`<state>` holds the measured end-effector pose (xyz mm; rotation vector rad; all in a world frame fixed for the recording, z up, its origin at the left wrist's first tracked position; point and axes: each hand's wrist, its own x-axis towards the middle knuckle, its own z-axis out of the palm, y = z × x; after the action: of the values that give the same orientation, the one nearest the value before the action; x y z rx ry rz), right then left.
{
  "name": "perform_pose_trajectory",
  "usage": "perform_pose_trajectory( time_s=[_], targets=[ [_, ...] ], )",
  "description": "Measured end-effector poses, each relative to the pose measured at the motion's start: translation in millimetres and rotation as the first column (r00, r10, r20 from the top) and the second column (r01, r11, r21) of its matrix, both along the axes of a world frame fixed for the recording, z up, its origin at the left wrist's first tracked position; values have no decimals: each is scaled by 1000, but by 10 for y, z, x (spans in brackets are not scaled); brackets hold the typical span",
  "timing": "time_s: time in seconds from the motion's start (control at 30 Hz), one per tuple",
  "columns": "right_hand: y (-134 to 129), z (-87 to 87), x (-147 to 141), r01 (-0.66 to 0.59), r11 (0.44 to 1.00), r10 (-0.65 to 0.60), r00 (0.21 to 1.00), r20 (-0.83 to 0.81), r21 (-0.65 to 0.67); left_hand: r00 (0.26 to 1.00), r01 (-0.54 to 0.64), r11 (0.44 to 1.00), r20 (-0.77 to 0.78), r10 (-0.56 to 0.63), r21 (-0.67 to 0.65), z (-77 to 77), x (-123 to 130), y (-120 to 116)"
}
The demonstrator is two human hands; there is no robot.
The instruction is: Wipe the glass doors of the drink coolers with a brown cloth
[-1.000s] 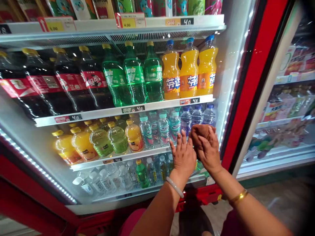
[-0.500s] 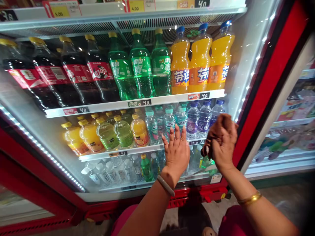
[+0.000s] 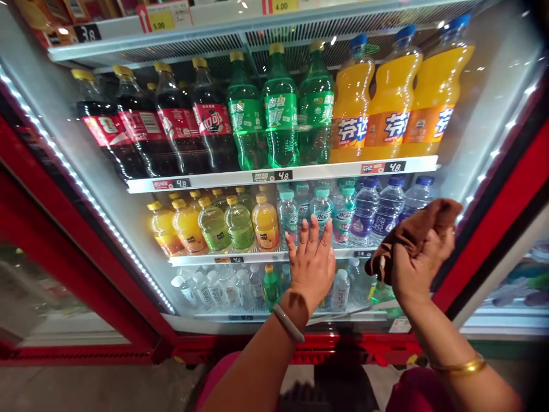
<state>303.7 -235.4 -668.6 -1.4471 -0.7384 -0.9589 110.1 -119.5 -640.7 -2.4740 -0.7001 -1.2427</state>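
Note:
My left hand [image 3: 311,266] lies flat with fingers spread against the glass door, in front of the lower shelves. A grey band circles that wrist. To its right, my right hand [image 3: 422,266] grips a crumpled brown cloth [image 3: 414,237] held up at the glass. The cloth covers part of the purple-capped water bottles [image 3: 388,206] on the shelf behind. Teal-capped bottles [image 3: 321,200] show just above my left fingertips. A gold bangle is on my right wrist.
Behind the glass, cola bottles [image 3: 210,120], green bottles [image 3: 279,114] and orange soda bottles [image 3: 392,103] line the upper shelf. Juice bottles [image 3: 265,223] stand below, with clear bottles at the bottom. A red frame [image 3: 510,212] borders the cooler's right side, and another cooler stands beyond it.
The view has shifted left, so the shelves appear farther right. My right hand and the cloth have moved right, away from my left hand, which stays pressed flat.

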Motion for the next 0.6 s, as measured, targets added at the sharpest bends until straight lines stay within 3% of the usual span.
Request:
perform_pose_trajectory(
  time_s=[0.07,0.2,0.3,0.4,0.5,0.6],
  targets=[
    [89,12,-184,-6,1000,6,1000,7,-1,1000,-5,1000,1,5,7,-1,-17,13],
    [306,47,-718,-108,956,188,939,287,-272,999,-7,1000,-36,6,-14,-16,-48,54],
    [323,34,-721,-139,922,288,870,400,-362,1000,-23,999,-22,22,-40,33,-134,130],
    [265,29,-437,-107,969,192,894,404,-224,999,-45,998,26,46,-46,94,-247,208],
    [319,88,-377,-36,999,38,971,237,-14,996,-61,997,55,64,-55,91,-309,241],
    [478,130,-705,-69,992,95,962,257,-106,996,-65,997,57,68,-49,42,-322,255]
  ],
)
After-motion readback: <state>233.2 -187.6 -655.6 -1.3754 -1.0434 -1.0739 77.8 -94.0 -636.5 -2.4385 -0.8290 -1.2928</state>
